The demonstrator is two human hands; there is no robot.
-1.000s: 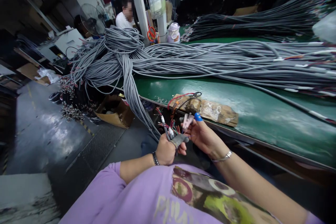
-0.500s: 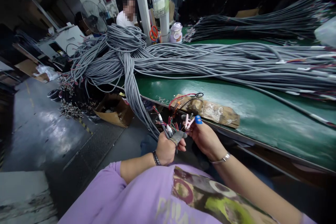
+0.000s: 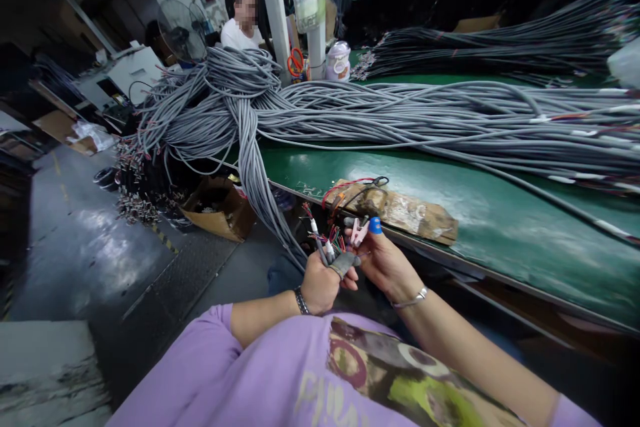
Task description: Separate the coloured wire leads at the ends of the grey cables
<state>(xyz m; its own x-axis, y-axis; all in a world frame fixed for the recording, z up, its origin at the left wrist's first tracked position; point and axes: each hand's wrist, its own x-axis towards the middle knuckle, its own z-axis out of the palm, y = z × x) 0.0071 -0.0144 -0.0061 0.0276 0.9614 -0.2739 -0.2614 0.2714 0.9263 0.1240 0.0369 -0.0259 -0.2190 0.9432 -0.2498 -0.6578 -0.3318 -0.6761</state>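
My left hand [image 3: 321, 283] is closed around a bunch of grey cables [image 3: 320, 250]. Stripped ends with thin coloured wires [image 3: 334, 237] and white sleeves stick out above the fist. A grey cover [image 3: 345, 263] wraps the left thumb. Close by on the right, my right hand [image 3: 390, 263] pinches a pale pink clip [image 3: 359, 233], shaped like a clothes peg, near the wire ends. On the right thumb sits a blue finger cap [image 3: 375, 225]. The fingers of that hand are partly hidden behind the clip and thumb.
Long grey cables [image 3: 380, 113] cover the green bench [image 3: 480, 227] and hang over its left end. A worn wooden block [image 3: 415, 217] with red and black leads lies at the front edge. A cardboard box [image 3: 220, 217] stands below. Behind the bench is a person [image 3: 243, 30].
My right hand has moved slightly left with the pink clip, closer to the wire ends. My left hand with its cables has shifted a little right.
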